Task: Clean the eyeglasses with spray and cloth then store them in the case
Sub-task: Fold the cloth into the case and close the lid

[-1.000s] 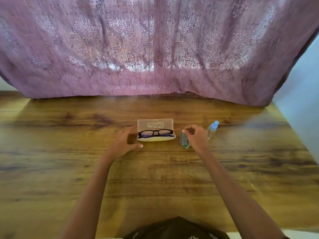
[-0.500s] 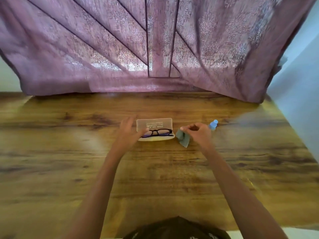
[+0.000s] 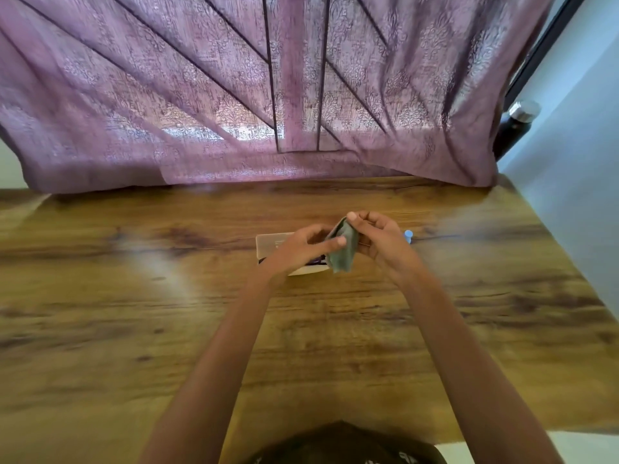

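Here, head view: one camera, looking down over both forearms.
Cloth [image 3: 343, 252]: grey-green, lifted off the tabletop [image 3: 160, 316], hanging between the two hands above the case.
Right hand [image 3: 380, 244]: fingers [image 3: 351, 216] pinching the cloth's upper corner.
Left hand [image 3: 299, 251]: thumb tip laid on the cloth's face; the blur hides whether the other fingers close behind it.
Eyeglasses [image 3: 316, 261]: dark frame, only a sliver showing under the left hand, lying in the open case [image 3: 271, 243].
Spray bottle [image 3: 408, 235]: blue cap showing just behind the right hand, on the tabletop, unheld.
Change: a second ago the cloth sat low beside the case and the left hand lay next to the case. That hand has since come up to meet the cloth.
Meaning: judged as readying the cloth, probably opening it out. Spraying, wiping and storing all remain to do.
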Motion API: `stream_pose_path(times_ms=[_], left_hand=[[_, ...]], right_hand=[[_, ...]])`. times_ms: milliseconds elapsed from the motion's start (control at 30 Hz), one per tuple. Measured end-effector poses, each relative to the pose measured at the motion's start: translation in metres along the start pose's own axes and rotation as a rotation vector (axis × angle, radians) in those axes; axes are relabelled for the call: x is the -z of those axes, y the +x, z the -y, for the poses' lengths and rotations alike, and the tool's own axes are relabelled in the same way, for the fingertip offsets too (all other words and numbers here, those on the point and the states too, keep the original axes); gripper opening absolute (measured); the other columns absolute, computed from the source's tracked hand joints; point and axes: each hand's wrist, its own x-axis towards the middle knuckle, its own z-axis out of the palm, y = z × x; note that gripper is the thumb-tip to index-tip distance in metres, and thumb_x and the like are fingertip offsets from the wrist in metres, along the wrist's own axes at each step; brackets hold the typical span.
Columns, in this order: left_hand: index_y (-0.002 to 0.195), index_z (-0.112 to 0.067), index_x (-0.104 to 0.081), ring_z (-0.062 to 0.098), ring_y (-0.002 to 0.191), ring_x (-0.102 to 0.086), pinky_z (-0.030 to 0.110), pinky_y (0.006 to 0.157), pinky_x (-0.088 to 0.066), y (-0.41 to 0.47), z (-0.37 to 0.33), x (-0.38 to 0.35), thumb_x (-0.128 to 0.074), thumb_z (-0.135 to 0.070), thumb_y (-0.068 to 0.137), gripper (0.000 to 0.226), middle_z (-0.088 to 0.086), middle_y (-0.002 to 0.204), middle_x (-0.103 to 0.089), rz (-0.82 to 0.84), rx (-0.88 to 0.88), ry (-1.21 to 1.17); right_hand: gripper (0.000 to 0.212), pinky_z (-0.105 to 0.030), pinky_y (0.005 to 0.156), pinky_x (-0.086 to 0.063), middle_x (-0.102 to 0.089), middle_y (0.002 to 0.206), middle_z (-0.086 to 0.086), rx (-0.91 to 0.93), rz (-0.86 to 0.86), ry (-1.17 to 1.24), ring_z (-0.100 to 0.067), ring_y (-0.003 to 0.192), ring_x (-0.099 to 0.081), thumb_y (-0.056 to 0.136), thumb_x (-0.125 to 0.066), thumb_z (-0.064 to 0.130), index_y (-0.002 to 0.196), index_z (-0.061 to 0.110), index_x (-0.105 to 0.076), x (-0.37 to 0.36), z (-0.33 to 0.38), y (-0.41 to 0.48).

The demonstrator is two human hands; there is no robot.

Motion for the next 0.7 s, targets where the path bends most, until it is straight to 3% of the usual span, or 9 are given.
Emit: stream_pose_path(times_ms=[100,167,333,467,533,700], left_hand=[[0.112,0.000,-0.062,0.021,0.098,-0.065,0.038,0.097,-0.049,-0.003,0.004,0.005,-0.065,-0.028,0.086,0.038,0.008,0.102,-0.068,-0.048,0.022,-0.181],[0.114,0.002,-0.062,0.020,0.096,-0.066,0.035,0.094,-0.052,-0.004,0.005,0.009,-0.064,-0.021,0.089,0.034,0.009,0.101,-0.068,-0.085,0.017,-0.214],[0.096,-0.014,-0.066,0.012,0.082,-0.065,0.027,0.082,-0.054,-0.001,0.002,0.016,-0.061,-0.024,0.091,0.013,-0.002,0.086,-0.069,-0.176,0.018,-0.353],[0.077,-0.021,-0.067,0.011,0.070,-0.063,0.024,0.067,-0.052,0.001,-0.002,0.011,-0.063,-0.031,0.090,0.017,-0.005,0.072,-0.067,-0.196,0.047,-0.410],[0.090,-0.016,-0.069,0.013,0.071,-0.065,0.026,0.062,-0.054,0.000,-0.003,0.008,-0.061,-0.037,0.090,0.021,-0.001,0.077,-0.069,-0.198,0.076,-0.477],[0.117,-0.003,-0.064,0.020,0.085,-0.064,0.032,0.074,-0.057,-0.007,0.003,0.003,-0.059,-0.058,0.083,0.065,0.008,0.094,-0.067,-0.109,0.178,-0.652]], right_hand=[[0.010,-0.028,0.070,-0.058,-0.070,0.085,-0.002,-0.015,0.006,-0.020,-0.014,0.076,-0.067,0.092,-0.064,0.024,0.090,0.014,-0.065,0.002,0.001,0.000],[0.013,-0.024,0.062,-0.056,-0.071,0.081,0.000,-0.025,0.016,-0.037,-0.012,0.071,-0.065,0.090,-0.065,0.026,0.093,0.013,-0.065,0.002,0.001,-0.002],[0.034,-0.023,0.063,-0.056,-0.073,0.093,-0.006,-0.126,0.202,-0.112,-0.012,0.076,-0.069,0.088,-0.067,0.023,0.115,0.001,-0.067,0.002,0.004,-0.008],[0.052,-0.028,0.071,-0.057,-0.072,0.103,-0.010,-0.175,0.283,-0.158,-0.019,0.088,-0.069,0.076,-0.075,0.029,0.118,-0.001,-0.065,-0.002,0.005,-0.009],[0.057,-0.030,0.071,-0.059,-0.071,0.105,-0.013,-0.178,0.270,-0.086,-0.022,0.088,-0.069,0.075,-0.077,0.027,0.120,-0.004,-0.061,-0.004,0.005,-0.009],[0.042,-0.032,0.070,-0.060,-0.071,0.102,-0.010,-0.147,0.230,0.024,-0.021,0.086,-0.069,0.078,-0.075,0.022,0.114,0.004,-0.063,-0.006,0.006,-0.008]])
